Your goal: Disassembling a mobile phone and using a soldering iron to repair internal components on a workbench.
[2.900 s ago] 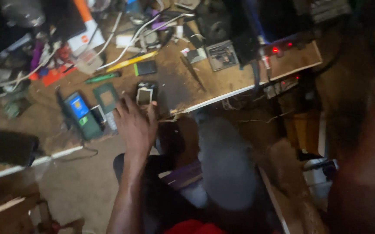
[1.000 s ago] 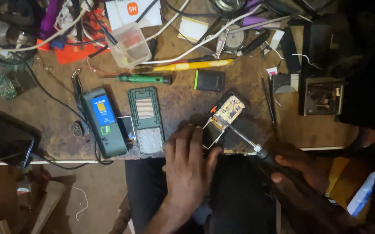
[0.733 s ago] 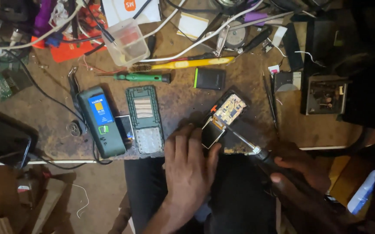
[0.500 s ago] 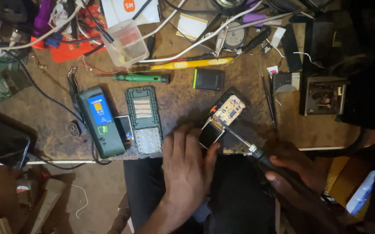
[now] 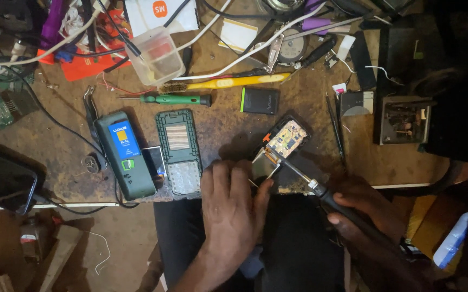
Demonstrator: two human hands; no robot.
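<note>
The left hand (image 5: 228,208) hides the opened phone's (image 5: 280,146) lower end.

At the near edge of a cluttered wooden workbench (image 5: 223,130), the left hand (image 5: 231,208) presses down beside an opened phone (image 5: 280,148) whose circuit board is exposed. The right hand (image 5: 361,208) grips a soldering iron (image 5: 312,186) with its tip touching the board. To the left lie a green keypad frame (image 5: 177,151) and a green phone body (image 5: 124,154); beyond them, a green screwdriver (image 5: 172,99) and a yellow toothbrush (image 5: 228,82).
</note>
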